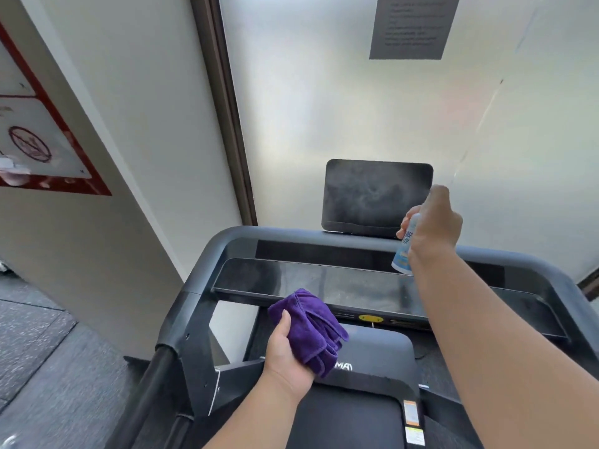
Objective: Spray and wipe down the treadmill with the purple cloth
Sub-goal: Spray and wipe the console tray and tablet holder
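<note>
Your right hand is wrapped round a small white-and-blue spray bottle, held upright w/ the index finger up on top, at the nozzle. Blue characters run down the bottle's label, but they're mostly covered by your fingers and can't be read. Bottle hangs just above the treadmill's console shelf, near the lower right corner of the dark screen. That screen stands upright at the back of the console and looks hazy w/ a fine mist or smear across it.

Your left hand grips the purple cloth, bunched up, thumb on the near side, fingers curled under it. Cloth sits lower and to the left of the bottle, well apart from it, just in front of the glossy black console panel and over the motor cover. Whether cloth touches the panel edge: can't tell.

Writing: motor cover shows white letters "MA" beside the cloth, rest hidden behind it. Yellow oval tag under the panel, text too small. Stickers on the right side rail, unreadable. Grey notice on the frosted window above, lines blurred. Red-bordered sign on the left pillar has a circular prohibition symbol, no legible words.
</note>
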